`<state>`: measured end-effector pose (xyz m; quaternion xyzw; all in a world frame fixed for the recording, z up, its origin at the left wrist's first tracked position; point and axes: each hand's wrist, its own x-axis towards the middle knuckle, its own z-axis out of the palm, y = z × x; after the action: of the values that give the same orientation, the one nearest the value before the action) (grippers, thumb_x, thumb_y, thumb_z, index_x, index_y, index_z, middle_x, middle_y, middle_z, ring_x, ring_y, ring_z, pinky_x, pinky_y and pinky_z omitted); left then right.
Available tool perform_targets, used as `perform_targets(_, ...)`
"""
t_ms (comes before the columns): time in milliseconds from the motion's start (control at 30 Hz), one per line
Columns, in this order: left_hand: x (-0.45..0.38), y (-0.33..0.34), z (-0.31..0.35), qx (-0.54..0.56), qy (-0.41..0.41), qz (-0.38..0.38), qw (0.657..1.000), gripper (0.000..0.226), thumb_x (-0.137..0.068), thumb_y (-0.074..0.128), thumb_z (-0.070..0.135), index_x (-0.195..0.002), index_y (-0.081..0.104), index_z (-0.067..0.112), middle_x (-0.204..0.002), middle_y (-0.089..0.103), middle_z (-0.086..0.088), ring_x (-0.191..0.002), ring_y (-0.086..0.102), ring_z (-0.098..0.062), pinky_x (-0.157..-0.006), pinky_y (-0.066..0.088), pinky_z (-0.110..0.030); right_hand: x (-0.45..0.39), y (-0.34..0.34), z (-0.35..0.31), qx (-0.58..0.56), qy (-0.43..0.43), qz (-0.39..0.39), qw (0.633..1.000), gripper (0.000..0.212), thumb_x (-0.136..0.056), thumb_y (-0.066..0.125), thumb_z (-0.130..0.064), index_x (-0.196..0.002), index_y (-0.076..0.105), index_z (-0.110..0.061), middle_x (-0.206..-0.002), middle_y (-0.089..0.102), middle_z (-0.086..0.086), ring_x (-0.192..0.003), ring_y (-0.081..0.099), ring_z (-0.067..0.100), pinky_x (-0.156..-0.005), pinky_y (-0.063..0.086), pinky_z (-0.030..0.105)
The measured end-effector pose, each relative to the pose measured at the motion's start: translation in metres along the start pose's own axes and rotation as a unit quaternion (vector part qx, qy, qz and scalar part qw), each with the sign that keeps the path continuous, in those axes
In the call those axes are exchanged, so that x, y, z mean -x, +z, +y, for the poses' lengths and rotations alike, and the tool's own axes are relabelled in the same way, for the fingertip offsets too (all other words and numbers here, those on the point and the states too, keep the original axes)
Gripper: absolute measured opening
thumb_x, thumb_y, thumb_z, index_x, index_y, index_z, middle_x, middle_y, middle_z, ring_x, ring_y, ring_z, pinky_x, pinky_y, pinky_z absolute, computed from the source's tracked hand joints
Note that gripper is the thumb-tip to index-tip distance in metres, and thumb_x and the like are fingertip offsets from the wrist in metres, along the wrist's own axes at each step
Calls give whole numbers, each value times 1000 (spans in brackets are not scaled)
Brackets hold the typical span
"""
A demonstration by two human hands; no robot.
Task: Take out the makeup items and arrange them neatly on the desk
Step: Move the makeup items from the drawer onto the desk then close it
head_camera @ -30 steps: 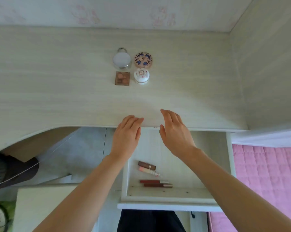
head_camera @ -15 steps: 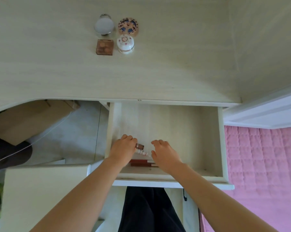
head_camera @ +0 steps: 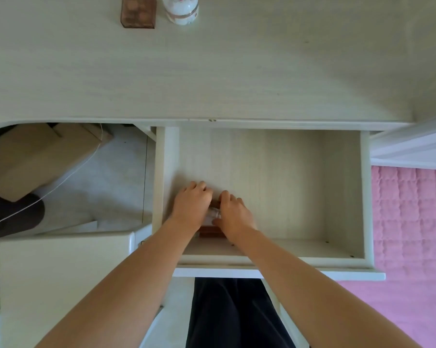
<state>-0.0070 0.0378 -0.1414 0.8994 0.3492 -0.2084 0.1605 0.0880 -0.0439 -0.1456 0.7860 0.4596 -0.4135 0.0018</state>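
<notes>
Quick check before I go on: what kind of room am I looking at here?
Most likely a bedroom with a vanity desk: a pale wood desk carrying a brown compact and a small white jar, its open drawer below, and a pink quilted bedspread right beside it.

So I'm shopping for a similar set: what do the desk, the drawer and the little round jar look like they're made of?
The desk looks like pale laminate board, matte, with a fine printed wood grain. The drawer shows the same streaked grain on its floor, with plain cream walls. The round jar looks glazed ceramic or glossy plastic: smooth white with small painted motifs; I can't tell which.
</notes>
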Motion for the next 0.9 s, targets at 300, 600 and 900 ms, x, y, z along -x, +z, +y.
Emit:
perform_targets(300,-2,3,-9,19,-25,8,999,22,-88,55,1,-107,52,11,-110,56,-6,-106,50,-25,-79,43,-32,2,-11,29,52,-27,-13,998,49,-82,52,6,-124,38,-14,-119,45,11,-105,46,30,-76,45,36)
perform_targets(600,-4,0,-5,191,-44,-28,980,33,-89,50,-3,-118,42,12,-118,52,-8,-88,57,-24,-71,50,-35,3,-29,53,42,25,-35,998,33,-89,44,-2,-121,43,-10,-117,53,9,-106,53,26,-79,48,33)
perform_targets(900,2,1,0,310,-76,-110,941,18,-84,52,3,-95,56,17,-95,59,2,-85,57,-16,-70,47,-25,9,-42,65,16,-4,-88,996,15,-87,56,-27,-75,52,-20,-85,57,2,-75,58,18,-69,52,31)
